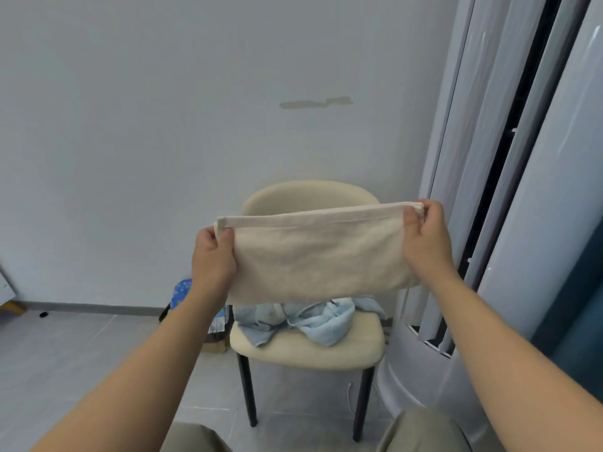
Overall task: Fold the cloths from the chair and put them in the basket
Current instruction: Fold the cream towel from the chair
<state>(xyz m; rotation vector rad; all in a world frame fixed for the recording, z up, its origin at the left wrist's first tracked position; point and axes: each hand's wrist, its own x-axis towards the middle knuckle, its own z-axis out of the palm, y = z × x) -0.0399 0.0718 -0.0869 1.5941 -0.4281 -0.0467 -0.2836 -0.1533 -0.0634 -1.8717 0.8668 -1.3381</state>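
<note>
L hand (212, 256) and R hand (424, 238) each pinch a top corner of the beige cloth (319, 256), stretched in air before the cream chair (310, 353). At 6 o'clock from it, light blue cloths (313, 318) lie crumpled on the seat.

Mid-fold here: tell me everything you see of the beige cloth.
The beige cloth looks like soft woven fabric with a stitched hem along its top edge. It hangs as a wide, smooth rectangle, stretched in the air above the chair. The left hand pinches its top left corner, the right hand its top right.
</note>
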